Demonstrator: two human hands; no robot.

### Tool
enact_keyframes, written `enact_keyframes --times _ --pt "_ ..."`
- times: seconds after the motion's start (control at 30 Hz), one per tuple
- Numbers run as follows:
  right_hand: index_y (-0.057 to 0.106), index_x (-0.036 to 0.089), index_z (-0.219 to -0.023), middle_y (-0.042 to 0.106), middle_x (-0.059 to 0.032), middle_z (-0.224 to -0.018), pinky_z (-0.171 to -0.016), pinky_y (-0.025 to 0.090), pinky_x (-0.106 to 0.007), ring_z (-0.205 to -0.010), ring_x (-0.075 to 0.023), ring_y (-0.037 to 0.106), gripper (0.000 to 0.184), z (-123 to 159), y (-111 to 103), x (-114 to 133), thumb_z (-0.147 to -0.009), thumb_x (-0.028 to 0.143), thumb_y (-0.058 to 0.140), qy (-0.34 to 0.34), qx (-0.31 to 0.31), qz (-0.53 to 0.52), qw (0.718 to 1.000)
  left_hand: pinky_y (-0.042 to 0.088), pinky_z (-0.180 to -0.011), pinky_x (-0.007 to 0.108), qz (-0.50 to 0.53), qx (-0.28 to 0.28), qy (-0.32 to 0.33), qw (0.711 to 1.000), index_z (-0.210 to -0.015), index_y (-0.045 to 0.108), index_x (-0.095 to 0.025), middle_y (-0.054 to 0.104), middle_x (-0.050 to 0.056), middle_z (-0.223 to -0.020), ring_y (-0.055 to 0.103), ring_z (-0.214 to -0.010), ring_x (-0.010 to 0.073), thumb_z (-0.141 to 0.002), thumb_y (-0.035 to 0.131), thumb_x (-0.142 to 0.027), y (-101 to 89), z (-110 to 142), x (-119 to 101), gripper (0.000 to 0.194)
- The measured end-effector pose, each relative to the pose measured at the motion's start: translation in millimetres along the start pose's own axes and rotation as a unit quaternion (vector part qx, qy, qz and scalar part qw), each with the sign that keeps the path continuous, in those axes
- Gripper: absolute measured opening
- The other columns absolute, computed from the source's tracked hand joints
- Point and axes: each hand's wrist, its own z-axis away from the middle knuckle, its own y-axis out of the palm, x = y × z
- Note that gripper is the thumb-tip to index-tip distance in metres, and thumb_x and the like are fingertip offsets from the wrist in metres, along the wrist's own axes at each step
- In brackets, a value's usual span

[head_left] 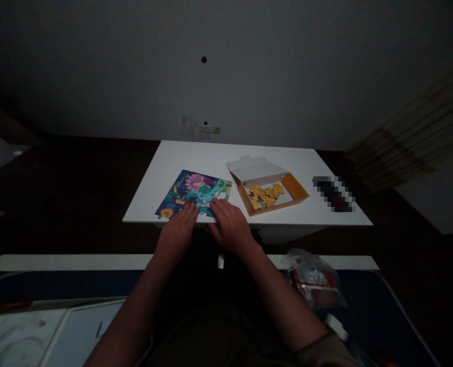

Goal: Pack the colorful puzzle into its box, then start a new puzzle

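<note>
Resting both hands on the colourful picture board (176, 191), you have it on the left part of the white table (283, 159), its near edge close to the table's front edge. That placing probably suits your posture, since it puts the board right before you and lets your forearms come straight in from below. Your left hand (176, 224) lies palm down with its fingers together and reaching over the board's lower part; your right hand (232, 224) does the same just beside it, its thumb dropped low near the table edge. The fingertips sit near each other, perhaps to steady the surface between them. Neither hand shows a clear grasp; the knuckles hide what is beneath, so whether anything is pinched there cannot be told. To the right, apart from the board, stands the box (299, 187), its pale lid (255, 167) folded back, which seems to leave the yellow-backed puzzle pieces (267, 196) inside exposed and easy for your right hand to reach.
</note>
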Motion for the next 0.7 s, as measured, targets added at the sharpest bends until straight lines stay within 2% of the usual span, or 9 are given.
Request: enact_keyframes --times 0.07,0.2,0.47,0.6,0.7 --pt "0.053 0.025 -0.153 0.049 -0.0079 -0.162 -0.12 0.04 -0.049 -0.152 -0.0287 0.042 0.056 -3 14 4 -0.099 0.035 0.063 0.002 0.023 0.011 1.0 0.043 -0.12 0.047 0.007 0.008 0.001 1.0 -0.15 0.055 -0.017 0.051 0.015 -0.158 0.048 -0.148 0.0278 -0.092 0.039 -0.002 -3.1 2 3 0.062" --pt "0.062 0.03 -0.145 0.057 -0.0028 -0.155 -0.118 0.041 -0.047 -0.151 -0.0253 0.045 0.04 -1 28 -3 -0.106 0.031 0.054 -0.013 0.029 0.016 0.999 0.048 -0.115 0.046 0.033 0.014 -0.005 0.999 -0.148 0.057 -0.022 0.056 0.011 -0.154 0.055 -0.142 0.0264 -0.093 0.041 -0.006 -8.4 6 8 0.06" --pt "0.075 0.033 -0.126 0.072 0.0017 -0.136 -0.11 0.048 -0.038 -0.139 -0.0208 0.058 0.028 -9 23 -15 -0.108 0.034 0.053 -0.018 0.015 -0.006 1.0 0.054 -0.107 0.046 0.05 -0.006 -0.037 0.998 -0.148 0.058 -0.023 0.059 0.009 -0.152 0.063 -0.134 0.029 -0.096 0.043 -0.012 -13.6 1 11 0.055" --pt "0.075 0.03 -0.123 0.077 -0.0006 -0.128 -0.108 0.048 -0.033 -0.132 -0.0206 0.064 0.029 -19 22 -19 -0.109 0.037 0.05 -0.023 0.019 0.0 1.0 0.052 -0.109 0.044 0.061 -0.013 -0.026 0.998 -0.147 0.058 -0.026 0.061 0.007 -0.151 0.059 -0.138 0.0262 -0.095 0.043 -0.01 -7.8 1 12 0.056" --pt "0.074 0.03 -0.123 0.078 -0.0024 -0.123 -0.097 0.052 -0.031 -0.121 -0.0211 0.07 0.028 -27 20 -21 -0.109 0.039 0.052 -0.014 0.03 0.023 0.999 0.051 -0.11 0.044 0.068 -0.01 -0.042 0.997 -0.148 0.059 -0.025 0.061 0.008 -0.15 0.058 -0.139 0.0269 -0.097 0.044 -0.011 -7.2 1 11 0.055"
